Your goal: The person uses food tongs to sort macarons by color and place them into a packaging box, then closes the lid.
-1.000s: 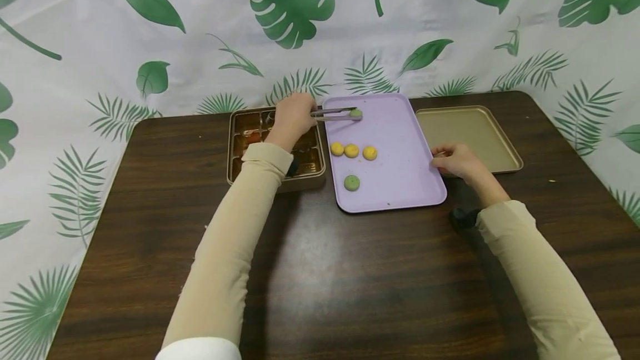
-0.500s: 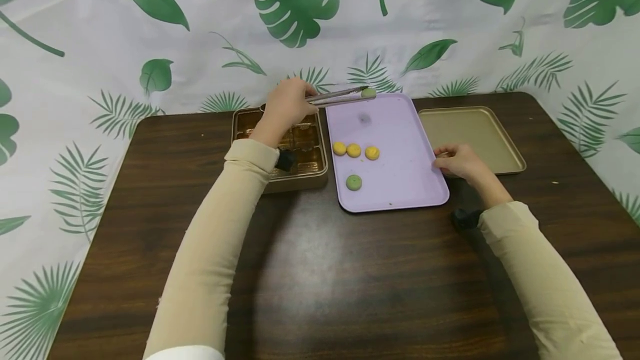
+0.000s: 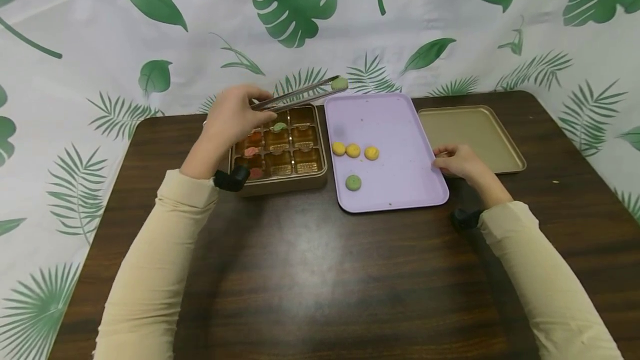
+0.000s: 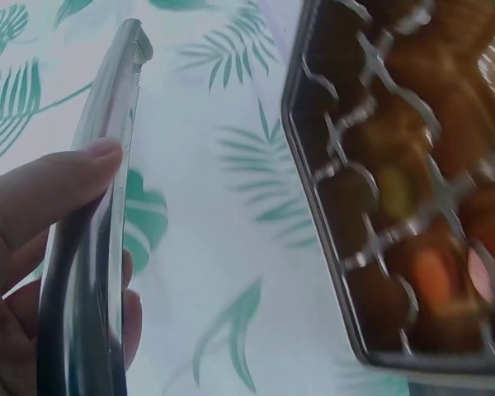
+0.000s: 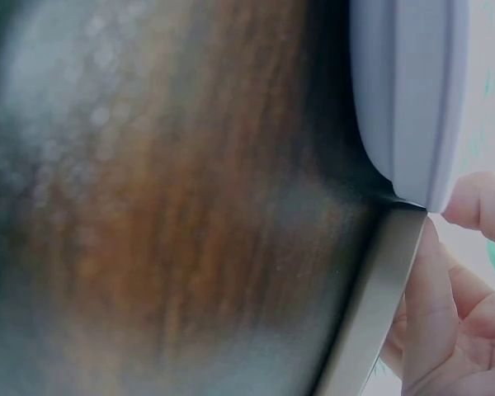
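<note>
My left hand (image 3: 231,118) grips metal tongs (image 3: 300,97) above the back part of the gold sectioned box (image 3: 280,183). A round green cookie (image 3: 339,83) is pinched at the tongs' tips, in the air above the gap between box and tray. In the left wrist view, the thumb lies along the tongs (image 4: 81,272); their tips hide the cookie there. Reddish pieces (image 3: 251,151) sit in the box's left column and a green piece (image 3: 279,126) in a middle section. My right hand (image 3: 462,161) pinches the right rim of the lilac tray (image 3: 400,143).
On the tray lie several cookies: three yellow ones (image 3: 353,150) in a row and a green one (image 3: 353,183) nearer the front. Beside its right edge is a flat gold lid or tray (image 3: 470,132). A leaf-patterned cloth (image 3: 210,15) hangs behind the dark wooden table (image 3: 320,271).
The tongs have lifted the green cookie off the tray's back left, then moved left toward the box with my left hand. My right hand stays at the tray's rim.
</note>
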The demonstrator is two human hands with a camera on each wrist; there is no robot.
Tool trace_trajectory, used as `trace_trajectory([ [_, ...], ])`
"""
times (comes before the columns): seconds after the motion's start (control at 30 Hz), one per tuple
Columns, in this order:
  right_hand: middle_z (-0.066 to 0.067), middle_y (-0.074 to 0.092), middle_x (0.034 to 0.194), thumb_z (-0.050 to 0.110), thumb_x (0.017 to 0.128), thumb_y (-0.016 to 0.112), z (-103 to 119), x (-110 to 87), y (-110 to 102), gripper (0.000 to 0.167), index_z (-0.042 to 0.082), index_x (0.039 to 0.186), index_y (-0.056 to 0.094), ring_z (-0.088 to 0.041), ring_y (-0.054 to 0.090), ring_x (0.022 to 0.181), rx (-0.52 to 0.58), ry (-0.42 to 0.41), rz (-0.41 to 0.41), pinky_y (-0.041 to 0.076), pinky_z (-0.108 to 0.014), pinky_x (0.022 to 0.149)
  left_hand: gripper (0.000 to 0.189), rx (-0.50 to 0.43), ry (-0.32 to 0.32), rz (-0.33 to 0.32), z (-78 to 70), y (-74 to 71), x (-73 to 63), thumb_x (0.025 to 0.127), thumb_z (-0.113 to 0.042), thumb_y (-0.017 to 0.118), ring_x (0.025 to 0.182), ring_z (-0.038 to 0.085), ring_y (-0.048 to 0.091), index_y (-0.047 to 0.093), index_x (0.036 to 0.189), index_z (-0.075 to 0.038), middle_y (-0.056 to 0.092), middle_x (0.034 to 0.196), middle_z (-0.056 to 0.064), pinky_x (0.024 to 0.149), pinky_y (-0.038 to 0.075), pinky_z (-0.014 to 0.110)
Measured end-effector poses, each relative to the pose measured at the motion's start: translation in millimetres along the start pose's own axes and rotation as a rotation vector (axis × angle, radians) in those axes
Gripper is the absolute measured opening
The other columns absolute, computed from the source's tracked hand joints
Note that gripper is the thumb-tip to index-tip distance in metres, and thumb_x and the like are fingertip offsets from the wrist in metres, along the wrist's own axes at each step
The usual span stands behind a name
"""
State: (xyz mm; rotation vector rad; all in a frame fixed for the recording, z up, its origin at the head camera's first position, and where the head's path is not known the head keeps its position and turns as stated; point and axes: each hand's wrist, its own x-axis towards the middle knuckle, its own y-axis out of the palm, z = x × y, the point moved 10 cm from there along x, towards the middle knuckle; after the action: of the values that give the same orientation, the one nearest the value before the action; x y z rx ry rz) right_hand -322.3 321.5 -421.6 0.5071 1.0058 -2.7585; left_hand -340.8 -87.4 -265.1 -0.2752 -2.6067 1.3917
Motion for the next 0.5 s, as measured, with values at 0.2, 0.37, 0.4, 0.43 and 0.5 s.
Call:
trace_trajectory([
  [0.2,0.014,0.053,0.077,0.007,0.088,0.057,0,-0.5,0,0.047,-0.016,0.127,0.044,0.007,0.05,0.067,0.006,0.006,0.005,0.048,-0.01,0.062,0.038,-0.038,-0.036,-0.037,28.0,-13.2,-31.3,0.089,-0.02,0.068,0.107,0.034,0.06,0.064,0.124,-0.006,0.063,0.125,0.018,0.086,0.047,0.05],
  [0.37,0.014,0.051,0.077,0.007,0.089,0.057,-1,0.1,0,0.048,-0.016,0.128,0.043,0.007,0.05,0.067,0.015,0.003,0.004,0.048,-0.01,0.062,0.038,-0.012,-0.066,-0.061,51.0,-17.5,-51.6,0.088,-0.02,0.07,0.104,0.035,0.063,0.066,0.123,-0.006,0.065,0.121,0.021,0.084,0.048,0.05],
  [0.4,0.014,0.051,0.077,0.007,0.089,0.057,-1,0.3,0,0.048,-0.017,0.128,0.043,0.007,0.05,0.067,0.019,0.0,0.005,0.048,-0.01,0.062,0.038,-0.003,-0.066,-0.067,54.6,-18.0,-54.5,0.087,-0.02,0.07,0.103,0.036,0.063,0.066,0.122,-0.006,0.065,0.12,0.022,0.083,0.049,0.05],
  [0.43,0.014,0.051,0.076,0.007,0.089,0.057,-1,0.2,-1,0.048,-0.017,0.128,0.043,0.007,0.05,0.067,0.021,-0.001,0.005,0.048,-0.01,0.062,0.037,0.008,-0.066,-0.073,58.0,-18.4,-56.8,0.087,-0.019,0.071,0.1,0.036,0.064,0.066,0.121,-0.005,0.066,0.118,0.022,0.081,0.049,0.05],
  [0.5,0.015,0.051,0.076,0.007,0.089,0.057,-2,0.4,-1,0.048,-0.017,0.128,0.043,0.007,0.05,0.066,0.025,-0.005,0.005,0.048,-0.01,0.062,0.038,0.017,-0.072,-0.075,65.0,-18.3,-61.4,0.086,-0.019,0.071,0.097,0.036,0.064,0.067,0.121,-0.005,0.066,0.116,0.022,0.079,0.048,0.05],
])
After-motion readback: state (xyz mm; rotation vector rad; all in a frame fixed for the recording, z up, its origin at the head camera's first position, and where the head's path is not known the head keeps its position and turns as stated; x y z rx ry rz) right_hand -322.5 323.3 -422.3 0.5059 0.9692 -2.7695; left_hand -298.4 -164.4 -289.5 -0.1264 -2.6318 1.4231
